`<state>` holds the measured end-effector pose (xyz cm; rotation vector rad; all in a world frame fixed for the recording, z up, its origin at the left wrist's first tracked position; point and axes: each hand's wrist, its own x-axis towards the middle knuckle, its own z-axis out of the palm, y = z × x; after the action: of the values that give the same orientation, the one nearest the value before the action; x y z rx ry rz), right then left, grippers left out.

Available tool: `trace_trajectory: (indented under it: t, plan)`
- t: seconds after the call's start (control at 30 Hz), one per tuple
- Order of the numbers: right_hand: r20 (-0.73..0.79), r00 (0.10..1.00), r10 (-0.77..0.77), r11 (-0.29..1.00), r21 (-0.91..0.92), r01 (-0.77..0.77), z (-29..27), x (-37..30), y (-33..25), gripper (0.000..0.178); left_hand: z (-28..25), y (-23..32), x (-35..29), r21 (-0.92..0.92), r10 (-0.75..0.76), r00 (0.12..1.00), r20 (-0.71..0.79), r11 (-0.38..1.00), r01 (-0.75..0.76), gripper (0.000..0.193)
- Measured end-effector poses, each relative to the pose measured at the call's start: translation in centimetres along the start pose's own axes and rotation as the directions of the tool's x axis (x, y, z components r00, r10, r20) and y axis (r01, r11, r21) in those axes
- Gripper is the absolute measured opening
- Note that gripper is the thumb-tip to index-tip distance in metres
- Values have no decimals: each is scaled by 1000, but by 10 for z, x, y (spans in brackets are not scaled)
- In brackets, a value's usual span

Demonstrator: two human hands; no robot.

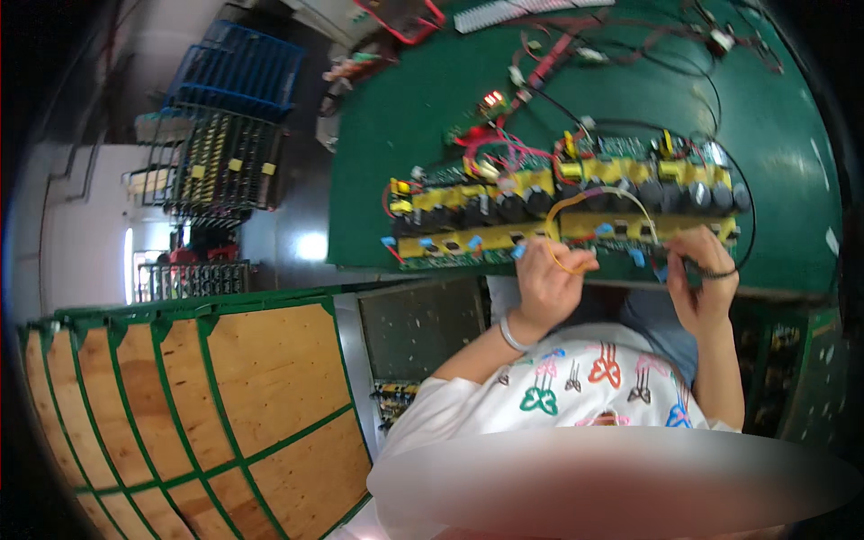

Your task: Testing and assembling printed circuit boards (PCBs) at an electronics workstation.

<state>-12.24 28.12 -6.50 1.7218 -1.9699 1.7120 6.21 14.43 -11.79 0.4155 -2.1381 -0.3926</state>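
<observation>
Two long circuit boards lie side by side at the near edge of the green table: the left board and the right board. Both carry yellow-wrapped parts, black cylindrical capacitors and blue connectors. My left hand is closed on a yellow wire at the near edge, about where the boards meet. That wire arches over the right board, turning whitish toward my right hand. The fingers of my right hand are pinched together at the right board's near edge, with a black cable running into them. Their tips are too small to make out.
Behind the boards sits a small red-lit display among pink and red wires. More cables tangle across the back of the green table. A wooden-panelled, green-framed structure stands at my left; racks of boards stand beyond.
</observation>
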Motion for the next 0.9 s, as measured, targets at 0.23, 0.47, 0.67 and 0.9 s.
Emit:
trace_trajectory:
  t: [0.23,0.47,0.67,0.9]
  plan:
    - [28,999,24,999,-38,-23,1,6,-3,21,0,1,1,-47,7,1000,-22,999,-8,20]
    - [133,989,66,998,-31,-62,-7,21,-9,18,2,-1,-1,-67,-1,1000,-24,998,-1,21]
    - [146,927,345,880,295,-373,-23,59,3,4,2,-1,1,-81,1,1000,-24,997,-3,22]
    - [174,937,302,880,327,-344,-6,91,43,15,2,-3,1,-27,1,1000,3,1000,-1,18]
